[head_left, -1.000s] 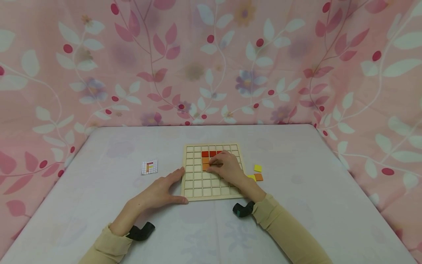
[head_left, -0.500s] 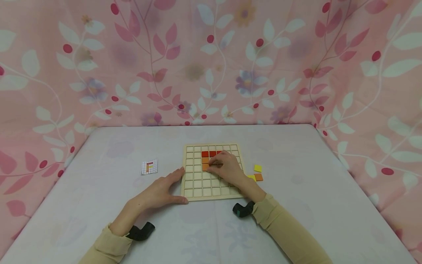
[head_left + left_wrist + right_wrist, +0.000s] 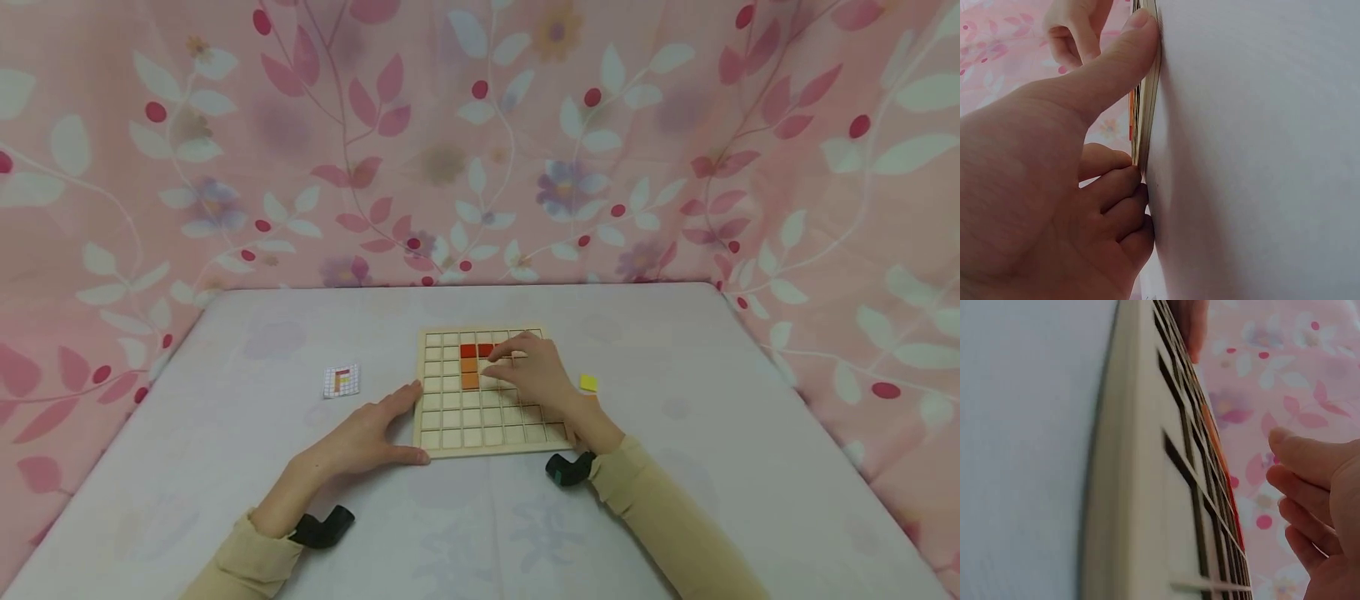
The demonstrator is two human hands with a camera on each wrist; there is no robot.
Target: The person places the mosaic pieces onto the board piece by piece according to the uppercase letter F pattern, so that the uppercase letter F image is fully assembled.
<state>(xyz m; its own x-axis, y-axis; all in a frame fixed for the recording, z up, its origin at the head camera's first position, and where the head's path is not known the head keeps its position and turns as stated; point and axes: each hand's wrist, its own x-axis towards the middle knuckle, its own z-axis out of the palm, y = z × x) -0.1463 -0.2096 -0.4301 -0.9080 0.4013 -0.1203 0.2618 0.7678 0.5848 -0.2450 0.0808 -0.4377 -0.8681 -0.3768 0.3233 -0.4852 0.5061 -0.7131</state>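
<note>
Right hand hovers over the right half of the gridded board, its thumb and forefinger parted around nothing; a second ago its fingertips were down at the two orange tiles, and it has since shifted right, leaving both uncovered.

Pink floral fabric closes off the far side of the room and both flanks. In front of it spreads the surface, covered in pale cloth with faint prints. Tan sleeves come in from the near side. The left hand lies spread and relaxed at the board's left edge, thumb on the near left corner, as it was before. The left wrist view adds that its fingers bend loosely against that edge, and the right wrist view shows a gap between the right fingertips and the board, which the head view leaves unclear.

Left of the board lies a small printed card. On the grid, red tiles run rightward along a far row, partly behind the fingers, with the orange pair nearer, below the leftmost red. Right of the board sits a yellow tile; a second yellow one, visible earlier, is now behind the right arm.
</note>
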